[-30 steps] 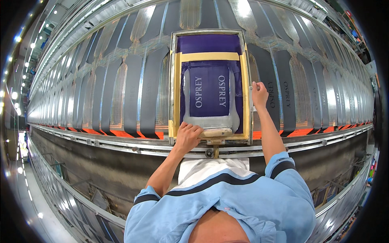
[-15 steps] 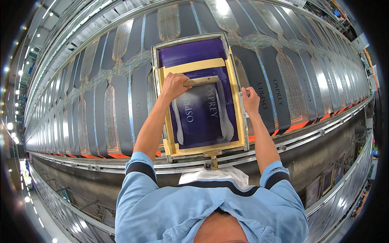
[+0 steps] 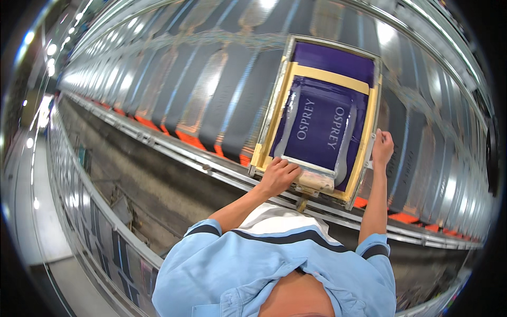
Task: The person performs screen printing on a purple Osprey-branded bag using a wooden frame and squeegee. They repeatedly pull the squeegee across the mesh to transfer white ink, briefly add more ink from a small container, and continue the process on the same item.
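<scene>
A screen-printing frame (image 3: 377,71) lies flat on a long table of dark panels. Its purple mesh (image 3: 319,127) is bordered with yellow tape (image 3: 331,77) and carries two pale lines of lettering. Glossy ink streaks (image 3: 344,158) run along both sides of the lettering. At the mesh's near end is a squeegee (image 3: 318,179), its left part wrapped by the fingers of my left hand (image 3: 280,176). My right hand (image 3: 383,149) is closed on the frame's right side, its fingers curled at the edge; what lies under them is partly hidden.
Dark panels (image 3: 203,84) with orange ends line the table on both sides of the frame. A metal rail (image 3: 206,168) follows the near edge, with a bracket (image 3: 302,203) under the frame. Behind me to the left runs another railed table (image 3: 100,211).
My left hand has drawn the squeegee from the mesh's far part to its near end. The hazy patch over the lettering has gone. The whole view has turned, putting the frame farther right.
</scene>
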`<control>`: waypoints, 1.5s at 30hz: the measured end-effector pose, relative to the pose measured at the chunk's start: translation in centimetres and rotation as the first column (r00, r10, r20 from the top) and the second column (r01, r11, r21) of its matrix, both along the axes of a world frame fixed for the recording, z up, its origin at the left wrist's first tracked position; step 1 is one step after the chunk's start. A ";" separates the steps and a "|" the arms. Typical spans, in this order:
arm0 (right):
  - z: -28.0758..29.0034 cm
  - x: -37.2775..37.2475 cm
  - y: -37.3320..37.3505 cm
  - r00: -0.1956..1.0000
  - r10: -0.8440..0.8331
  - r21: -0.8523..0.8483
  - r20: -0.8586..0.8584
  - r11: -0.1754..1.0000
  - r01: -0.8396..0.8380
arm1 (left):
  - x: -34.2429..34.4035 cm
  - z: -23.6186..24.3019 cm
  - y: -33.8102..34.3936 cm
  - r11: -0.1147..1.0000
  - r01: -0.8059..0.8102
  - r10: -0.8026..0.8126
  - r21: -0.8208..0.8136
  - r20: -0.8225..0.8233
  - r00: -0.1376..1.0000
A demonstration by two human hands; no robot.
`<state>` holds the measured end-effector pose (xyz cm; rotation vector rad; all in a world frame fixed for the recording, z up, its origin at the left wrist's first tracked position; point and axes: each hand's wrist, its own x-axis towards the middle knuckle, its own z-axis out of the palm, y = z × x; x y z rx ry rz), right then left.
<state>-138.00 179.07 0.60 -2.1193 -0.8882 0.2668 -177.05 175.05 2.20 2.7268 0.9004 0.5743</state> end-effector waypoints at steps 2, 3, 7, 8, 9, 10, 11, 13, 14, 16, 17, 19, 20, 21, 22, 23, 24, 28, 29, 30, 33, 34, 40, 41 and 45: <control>-1.6 -2.8 0.6 0.998 0.054 0.054 -0.008 0.997 -0.054 | -1.6 0.5 1.3 0.995 -0.101 0.100 -0.008 -0.073 0.992; -2.0 -3.1 0.6 0.996 0.080 0.078 -0.028 0.994 -0.077 | -1.7 1.0 1.8 0.991 -0.129 0.125 -0.029 -0.125 0.984; -5.1 -3.8 -0.6 0.979 0.120 0.168 -0.163 0.981 -0.093 | -0.4 0.8 2.3 0.979 -0.194 0.171 -0.054 -0.290 0.942; -5.6 -3.6 -0.9 0.977 0.126 0.190 -0.171 0.977 -0.093 | -0.1 0.7 2.3 0.978 -0.199 0.170 -0.059 -0.323 0.931; -6.1 -3.4 -1.0 0.971 0.154 0.220 -0.185 0.969 -0.112 | 0.2 0.3 2.4 0.975 -0.210 0.175 -0.077 -0.317 0.932; -6.5 -3.2 -1.2 0.973 0.116 0.196 -0.199 0.978 -0.077 | 0.4 0.1 2.4 0.979 -0.193 0.161 -0.073 -0.310 0.937; -6.7 -3.1 -1.3 0.969 0.102 0.175 -0.226 0.983 -0.063 | 0.5 -0.2 2.5 0.982 -0.176 0.145 -0.075 -0.307 0.941; -7.2 -3.0 -1.3 0.953 0.084 0.138 -0.292 0.989 -0.045 | 0.4 -0.8 2.8 0.985 -0.163 0.136 -0.061 -0.319 0.938; -7.5 -3.2 -1.2 0.965 0.109 0.150 -0.237 0.986 -0.075 | 0.2 -1.1 2.9 0.985 -0.158 0.128 -0.073 -0.311 0.942; -7.9 -3.4 -1.1 0.981 0.068 0.143 -0.184 0.989 -0.041 | -0.1 -1.1 3.3 0.988 -0.139 0.112 -0.070 -0.309 0.944; -8.0 -3.4 -1.0 0.986 0.057 0.126 -0.155 0.991 -0.038 | -0.1 -1.0 3.4 0.991 -0.119 0.098 -0.062 -0.277 0.956; -8.2 -3.6 -0.6 0.999 0.025 0.129 -0.032 0.991 -0.021 | -0.3 -0.5 3.9 0.992 -0.108 0.085 -0.065 -0.290 0.953; -8.2 -3.6 -0.5 0.999 -0.003 0.092 -0.032 0.996 0.006 | -0.3 0.0 4.3 0.992 -0.095 0.067 -0.082 -0.293 0.954; -8.1 -3.7 -0.4 0.998 -0.009 0.043 -0.059 0.999 0.012 | -0.3 0.3 4.5 0.992 -0.067 0.033 -0.106 -0.294 0.955; -7.9 -3.8 -0.2 0.999 0.007 0.086 -0.037 0.996 -0.004 | -0.2 0.8 4.9 0.991 -0.046 0.007 -0.128 -0.294 0.956; -7.6 -3.9 -0.1 0.998 0.007 0.071 -0.058 0.997 -0.003 | -0.1 1.2 5.2 0.988 -0.021 -0.025 -0.155 -0.290 0.957; -7.1 -4.0 -0.1 0.991 0.031 0.037 -0.129 0.999 -0.027 | 0.0 1.7 5.4 0.986 0.005 -0.050 -0.165 -0.270 0.962; -4.8 -4.3 -0.3 0.970 -0.029 -0.031 -0.243 0.999 0.022 | 1.1 2.7 6.0 0.990 0.023 -0.072 -0.137 -0.361 0.930; -4.2 -4.3 -0.4 0.960 -0.013 0.001 -0.279 1.000 0.013 | 1.4 2.8 6.1 0.991 0.050 -0.089 -0.125 -0.325 0.941; -4.0 -4.3 -0.6 0.913 0.054 0.039 -0.404 0.998 -0.042 | 1.5 2.6 6.3 0.993 0.037 -0.072 -0.108 -0.346 0.936; -3.6 -3.9 -1.1 0.861 0.124 0.067 -0.493 0.992 -0.104 | 1.7 2.2 6.8 0.993 0.048 -0.085 -0.112 -0.350 0.933; -3.8 -3.7 -1.1 0.848 0.142 0.124 -0.511 0.988 -0.091 | 1.8 1.9 7.0 0.991 0.071 -0.107 -0.118 -0.344 0.933; -4.3 -3.4 -1.2 0.805 0.180 0.247 -0.565 0.968 -0.044 | 1.8 1.7 7.7 0.987 0.075 -0.134 -0.146 -0.456 0.880; -4.3 -3.4 -1.2 0.799 0.174 0.268 -0.576 0.963 -0.016 | 2.0 1.7 7.6 0.985 0.096 -0.150 -0.141 -0.453 0.879; -4.2 -3.4 -1.6 0.702 0.224 0.264 -0.676 0.963 -0.053 | 2.5 2.1 7.3 0.985 0.075 -0.145 -0.157 -0.501 0.853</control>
